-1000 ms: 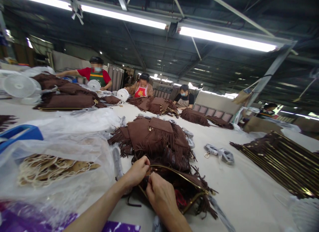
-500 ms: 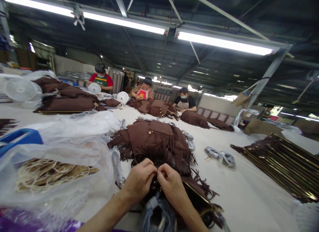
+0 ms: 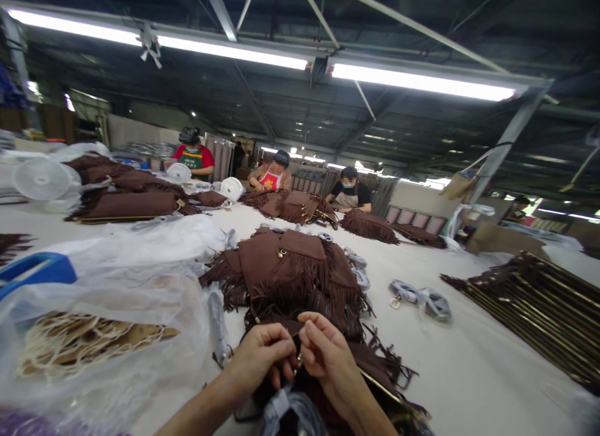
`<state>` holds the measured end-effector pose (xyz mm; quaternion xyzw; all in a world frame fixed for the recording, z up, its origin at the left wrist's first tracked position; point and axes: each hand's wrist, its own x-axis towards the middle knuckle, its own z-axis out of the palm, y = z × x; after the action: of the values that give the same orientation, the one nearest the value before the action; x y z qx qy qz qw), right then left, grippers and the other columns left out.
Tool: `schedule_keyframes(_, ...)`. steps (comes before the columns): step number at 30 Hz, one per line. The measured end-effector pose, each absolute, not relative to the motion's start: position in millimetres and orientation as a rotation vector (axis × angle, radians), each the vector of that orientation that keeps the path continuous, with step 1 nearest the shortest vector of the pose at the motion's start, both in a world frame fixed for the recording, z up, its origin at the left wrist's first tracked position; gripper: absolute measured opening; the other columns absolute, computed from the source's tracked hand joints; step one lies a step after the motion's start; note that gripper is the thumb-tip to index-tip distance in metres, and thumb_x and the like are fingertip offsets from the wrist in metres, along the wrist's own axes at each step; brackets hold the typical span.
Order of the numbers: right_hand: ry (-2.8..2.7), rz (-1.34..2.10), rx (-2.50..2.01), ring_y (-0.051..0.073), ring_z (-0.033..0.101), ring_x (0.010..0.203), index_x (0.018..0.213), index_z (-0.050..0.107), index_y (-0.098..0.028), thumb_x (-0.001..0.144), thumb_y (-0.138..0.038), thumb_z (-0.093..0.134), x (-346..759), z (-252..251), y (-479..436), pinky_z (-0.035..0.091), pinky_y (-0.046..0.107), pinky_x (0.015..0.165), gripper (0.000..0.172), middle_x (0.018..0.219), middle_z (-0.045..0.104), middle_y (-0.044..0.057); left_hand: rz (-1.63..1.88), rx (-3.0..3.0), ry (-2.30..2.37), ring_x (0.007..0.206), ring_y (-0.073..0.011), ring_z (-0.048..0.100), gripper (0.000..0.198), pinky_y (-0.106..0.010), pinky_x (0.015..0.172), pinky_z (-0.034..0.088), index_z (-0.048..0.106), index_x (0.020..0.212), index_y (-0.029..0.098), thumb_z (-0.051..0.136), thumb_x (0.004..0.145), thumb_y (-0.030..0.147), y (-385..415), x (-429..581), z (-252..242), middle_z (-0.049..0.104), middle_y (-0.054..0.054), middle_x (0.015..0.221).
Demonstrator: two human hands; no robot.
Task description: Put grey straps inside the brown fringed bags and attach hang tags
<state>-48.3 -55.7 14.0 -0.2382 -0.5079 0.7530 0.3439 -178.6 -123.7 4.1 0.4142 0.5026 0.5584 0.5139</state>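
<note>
My left hand (image 3: 266,350) is closed over a dark brown fringed bag (image 3: 375,364), its fingers bent together beside a small gold metal fitting (image 3: 299,361). Close by on the right, my right hand (image 3: 328,360) is also closed, thumb and index finger brought together just above the fitting. What either hand pinches is too small to make out. Below them lies a coiled strap in grey wrapping (image 3: 293,411). Right beyond the hands, a pile of brown fringed bags (image 3: 281,264) shows a flap with a small gold charm.
A clear plastic bag (image 3: 182,323) of tan pieces and white cords lies left, by a blue plastic item (image 3: 40,268). Wrapped straps (image 3: 422,298) and stacked gold-edged brown pieces (image 3: 529,311) lie right. Several co-workers sit across the table (image 3: 403,386), near small white fans (image 3: 47,178).
My hands have moved slightly down and apart from their fingertip-to-fingertip position. The gold fitting now shows between them. The view has shifted a little.
</note>
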Motion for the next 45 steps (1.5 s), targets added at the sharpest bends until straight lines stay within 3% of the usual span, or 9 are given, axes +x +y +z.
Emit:
schedule_keyframes(9,-1.044,2.115,-0.453,0.002,0.035,0.042,0.080,0.060,-0.016,0.069,-0.039,0.083,-37,20,-60,0.020,0.014,0.040,0.034,0.057,0.048,-0.008,1.162,1.207,1.175,0.040,-0.0050,0.037,0.029,-0.018,0.037,0.024,0.062,0.066,0.014,0.064,0.072,0.043,-133,-178,11,0.061,-0.001,0.063)
schedule_keyframes(14,-0.969,2.128,-0.396,0.003,0.043,0.045,0.079,0.062,-0.015,0.071,-0.041,0.082,-36,23,-59,0.029,0.012,0.040,0.034,0.063,0.053,-0.006,1.093,1.203,1.287,0.036,-0.0050,0.030,0.030,-0.019,0.037,0.017,0.065,0.067,0.015,0.060,0.072,0.044,-134,-171,15,0.053,0.004,0.048)
schedule_keyframes(17,-0.876,2.134,-0.340,0.016,0.064,0.077,0.093,0.064,-0.017,0.071,-0.058,0.075,-33,26,-55,0.052,0.024,0.059,0.047,0.087,0.066,0.004,1.159,1.128,1.262,0.039,-0.0059,0.034,0.039,-0.020,0.039,0.019,0.065,0.065,0.014,0.063,0.069,0.053,-133,-175,16,0.055,0.002,0.049)
schedule_keyframes(19,-0.860,2.129,-0.335,0.027,0.060,0.106,0.106,0.063,-0.020,0.071,-0.066,0.070,-31,27,-52,0.056,0.037,0.071,0.058,0.108,0.066,0.010,1.210,1.074,1.229,0.039,-0.0057,0.033,0.044,-0.020,0.040,0.018,0.066,0.065,0.013,0.065,0.066,0.057,-132,-177,15,0.055,0.001,0.049)
schedule_keyframes(21,-0.891,2.084,-0.389,0.030,0.054,0.116,0.108,0.064,-0.021,0.069,-0.066,0.072,-31,25,-49,0.056,0.040,0.073,0.060,0.115,0.065,0.011,1.233,1.024,1.217,0.038,-0.0049,0.031,0.049,-0.021,0.040,0.016,0.066,0.066,0.012,0.068,0.063,0.061,-131,-179,12,0.055,0.001,0.048)
schedule_keyframes(27,-1.092,1.896,-0.550,0.026,0.061,0.101,0.088,0.074,-0.015,0.065,-0.052,0.082,-37,9,-50,0.050,0.023,0.057,0.044,0.102,0.069,0.012,1.210,1.030,1.237,0.036,-0.0038,0.030,0.054,-0.021,0.040,0.014,0.066,0.065,0.012,0.070,0.059,0.066,-130,-179,9,0.055,0.001,0.047)
schedule_keyframes(33,-1.267,1.755,-0.557,0.010,0.056,0.060,0.085,0.075,-0.016,0.072,-0.046,0.079,-38,0,-48,0.033,0.017,0.044,0.033,0.079,0.071,0.006,1.159,1.072,1.233,0.034,-0.0038,0.030,0.052,-0.021,0.038,0.015,0.066,0.063,0.013,0.069,0.059,0.065,-130,-177,11,0.056,0.001,0.047)
schedule_keyframes(42,-1.274,1.877,-0.606,0.009,0.056,0.043,0.088,0.070,-0.013,0.065,-0.040,0.084,-33,10,-54,0.042,0.018,0.043,0.038,0.068,0.073,0.008,1.307,1.011,1.266,0.030,-0.0029,0.036,0.047,-0.017,0.033,0.015,0.057,0.063,0.015,0.068,0.061,0.061,-128,-177,10,0.056,0.003,0.049)
schedule_keyframes(45,-1.336,1.844,-0.644,0.010,0.060,0.048,0.084,0.066,-0.015,0.065,-0.034,0.084,-31,12,-54,0.046,0.017,0.046,0.033,0.070,0.074,0.005,1.309,1.002,1.296,0.030,-0.0039,0.037,0.040,-0.016,0.030,0.017,0.057,0.074,0.017,0.069,0.063,0.053,-131,-177,13,0.055,0.006,0.048)
